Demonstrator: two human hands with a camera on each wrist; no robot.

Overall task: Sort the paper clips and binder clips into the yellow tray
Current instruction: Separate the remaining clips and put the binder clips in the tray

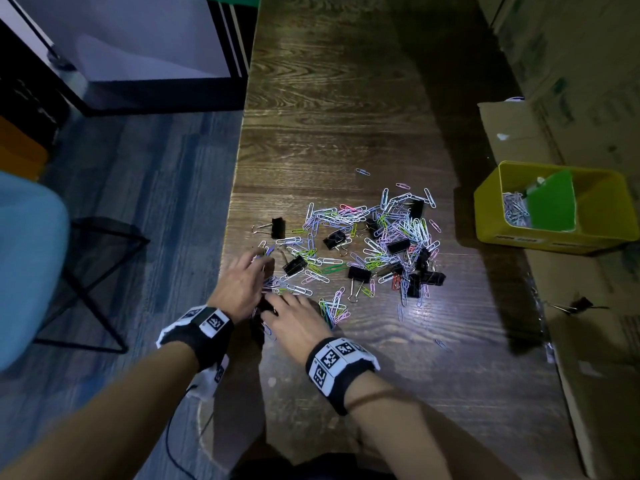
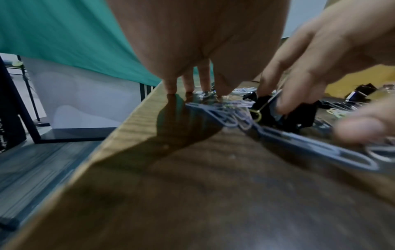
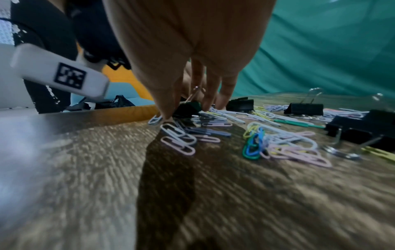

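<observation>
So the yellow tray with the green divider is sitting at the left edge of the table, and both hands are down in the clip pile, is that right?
Not quite. The yellow tray with the green divider sits at the right edge of the table, as the head view shows. The rest holds: the left hand and right hand are both down in the clip pile.

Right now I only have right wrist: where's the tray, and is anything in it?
Observer: Tray is right of the pile, by the cardboard. Paper clips lie in its left compartment, beside a green divider.
Operator: Right hand is on a binder clip. Left hand?
Observer: Left hand is at the pile's left edge, straight fingers down among paper clips, near the table edge.
Operator: Strays?
Observer: One black clip lies on the cardboard, off the table.
</observation>
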